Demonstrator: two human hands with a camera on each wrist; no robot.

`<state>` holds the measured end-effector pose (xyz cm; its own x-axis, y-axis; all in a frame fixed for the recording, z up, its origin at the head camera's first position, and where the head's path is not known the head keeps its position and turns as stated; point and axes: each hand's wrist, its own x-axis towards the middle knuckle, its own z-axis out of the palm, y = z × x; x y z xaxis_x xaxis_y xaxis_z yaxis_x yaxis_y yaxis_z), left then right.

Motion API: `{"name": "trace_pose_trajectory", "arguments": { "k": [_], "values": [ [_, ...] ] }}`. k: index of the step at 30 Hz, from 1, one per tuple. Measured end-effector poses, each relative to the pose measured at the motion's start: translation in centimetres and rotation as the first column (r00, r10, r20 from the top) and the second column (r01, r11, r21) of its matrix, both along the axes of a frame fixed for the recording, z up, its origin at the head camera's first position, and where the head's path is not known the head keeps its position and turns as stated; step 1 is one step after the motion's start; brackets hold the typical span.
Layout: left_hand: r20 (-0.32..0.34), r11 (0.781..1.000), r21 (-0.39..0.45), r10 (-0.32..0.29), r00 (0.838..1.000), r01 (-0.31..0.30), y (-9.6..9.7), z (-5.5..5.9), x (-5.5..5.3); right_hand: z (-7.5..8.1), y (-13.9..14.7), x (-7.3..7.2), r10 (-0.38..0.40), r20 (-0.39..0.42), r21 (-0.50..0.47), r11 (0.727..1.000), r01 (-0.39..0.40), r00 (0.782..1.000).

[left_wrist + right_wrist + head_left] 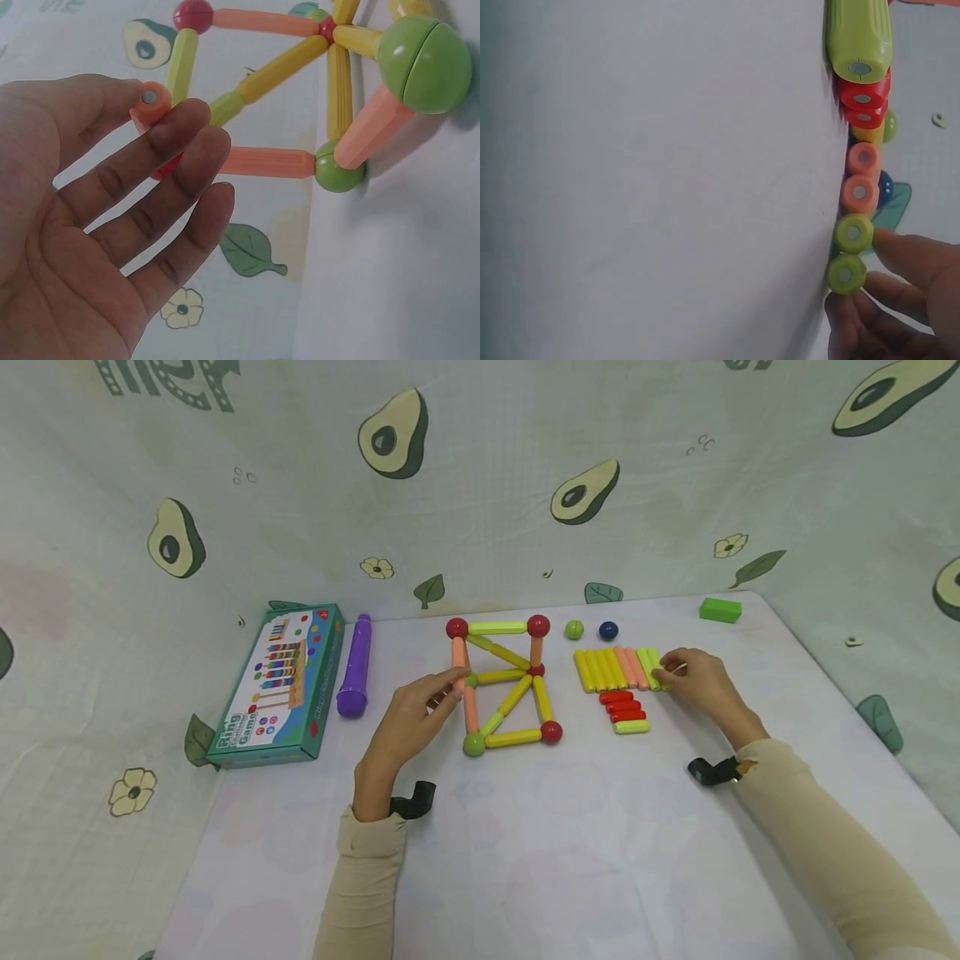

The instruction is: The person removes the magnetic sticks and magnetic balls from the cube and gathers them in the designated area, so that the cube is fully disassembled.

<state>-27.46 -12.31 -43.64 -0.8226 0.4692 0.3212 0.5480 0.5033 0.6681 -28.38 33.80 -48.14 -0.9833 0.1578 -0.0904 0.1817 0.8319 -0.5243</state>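
Orange stick (154,109) sits pinched within left grip (405,720).

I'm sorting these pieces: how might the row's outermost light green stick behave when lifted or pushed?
The light green stick probably stays stiff, given its straight body. Its rounded sides may let it roll. Pushed left, it would likely nudge the adjacent stick.

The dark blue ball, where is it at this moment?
In the head view, the dark blue ball lies right of centre, just right of the loose green ball and beyond the longer row of sticks.
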Motion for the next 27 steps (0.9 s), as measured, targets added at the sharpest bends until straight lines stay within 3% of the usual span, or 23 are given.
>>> {"name": "trace_pose_trajectory", "arguments": {
  "k": [7, 10, 14, 17, 21, 25, 27],
  "values": [
    [-0.002, 1.0, -0.011, 0.013, 1.0, -0.013, -0.2, 0.1, -0.1, -0.5, -0.2, -0.7, -0.003, -0.022, -0.054, 0.999, 0.002, 1.0],
    [-0.001, 1.0, -0.006, 0.009, 1.0, -0.009, -0.2, 0.0, -0.1, -0.5, -0.2, -0.8, 0.007, -0.041, -0.035, 0.999, -0.008, 0.999],
    [0.028, 0.999, -0.023, 0.025, 0.999, -0.025, -0.4, 0.0, -0.4, 0.5, -1.5, 0.1, 0.019, -0.149, 0.024, 1.0, -0.015, 0.989],
    [0.058, 0.997, -0.007, 0.078, 0.995, -0.077, -0.9, 0.1, -0.7, 1.9, -4.1, 1.4, 0.045, -0.277, 0.021, 0.999, -0.041, 0.96],
    [0.061, 0.98, 0.115, 0.153, 0.986, -0.159, -1.1, 0.0, -2.1, 3.8, -8.1, 2.5, 0.145, -0.39, -0.018, 0.986, -0.165, 0.909],
    [0.067, 0.955, 0.232, 0.176, 0.982, -0.187, -0.3, -0.7, -4.1, 4.6, -12.3, 2.5, 0.247, -0.439, -0.087, 0.945, -0.315, 0.864],
    [0.088, 0.942, 0.276, 0.175, 0.981, -0.192, 0.2, -1.0, -4.9, 4.7, -14.5, 2.3, 0.269, -0.438, -0.15, 0.919, -0.365, 0.858]
  ]
}}
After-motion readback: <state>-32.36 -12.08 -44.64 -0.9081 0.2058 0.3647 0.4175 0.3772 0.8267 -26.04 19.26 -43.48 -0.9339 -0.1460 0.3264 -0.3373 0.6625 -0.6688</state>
